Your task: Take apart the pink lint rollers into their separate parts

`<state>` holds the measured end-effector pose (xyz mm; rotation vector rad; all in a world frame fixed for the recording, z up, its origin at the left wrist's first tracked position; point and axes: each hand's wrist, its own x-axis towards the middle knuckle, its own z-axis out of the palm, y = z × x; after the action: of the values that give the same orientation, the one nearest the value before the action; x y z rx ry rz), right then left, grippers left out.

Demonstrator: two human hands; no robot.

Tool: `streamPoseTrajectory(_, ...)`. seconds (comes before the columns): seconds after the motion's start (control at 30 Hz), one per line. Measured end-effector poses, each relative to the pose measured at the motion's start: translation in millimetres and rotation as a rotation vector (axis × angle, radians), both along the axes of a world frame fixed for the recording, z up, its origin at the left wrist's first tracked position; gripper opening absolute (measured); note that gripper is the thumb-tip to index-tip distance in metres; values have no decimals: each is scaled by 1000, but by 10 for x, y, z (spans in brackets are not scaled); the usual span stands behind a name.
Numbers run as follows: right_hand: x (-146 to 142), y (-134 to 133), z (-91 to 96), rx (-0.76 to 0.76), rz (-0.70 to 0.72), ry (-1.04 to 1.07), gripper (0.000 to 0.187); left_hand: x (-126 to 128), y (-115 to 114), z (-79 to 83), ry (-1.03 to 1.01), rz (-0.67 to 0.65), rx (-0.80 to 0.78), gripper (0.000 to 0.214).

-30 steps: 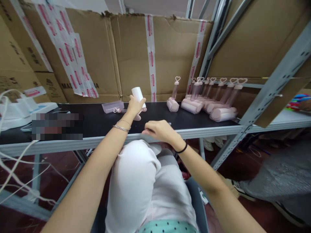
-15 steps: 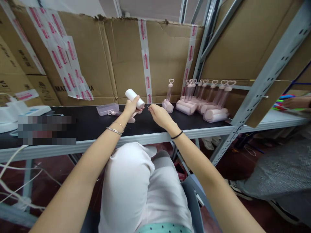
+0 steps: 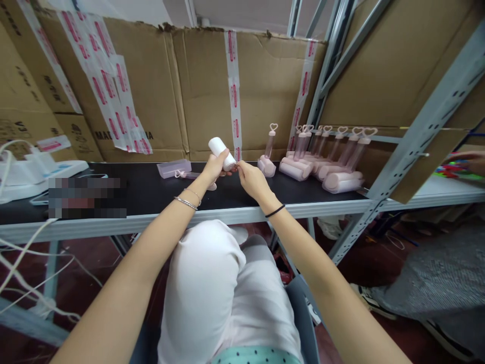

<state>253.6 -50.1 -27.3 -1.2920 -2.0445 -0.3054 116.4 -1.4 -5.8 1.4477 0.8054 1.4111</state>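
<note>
My left hand is wrapped round a white lint roller refill, held tilted above the black table. At the refill's lower right end, the fingers of my right hand are pinched together; whatever is between them is too small to make out. Below my left hand lies a pink lint roller handle with a heart-shaped end, partly hidden by the hand. Behind that handle rests a clear pinkish cover. To the right, a lint roller stands with its heart-ended handle pointing up.
Several more pink lint rollers stand in a group at the right, by a metal shelf post. Cardboard walls the back of the table. A white power strip and cables are at the left. Another person's hand shows far right.
My right fingertips have closed the small gap to the refill's lower end and now meet it. The whole view has shifted slightly, with my left hand still gripping the refill.
</note>
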Motion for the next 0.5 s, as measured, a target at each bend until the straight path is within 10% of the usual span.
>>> streamPoseTrajectory(0.5, 2, -35, -17, -9, -57, -153, 32, -28, 57, -45, 116, 112, -4, 26)
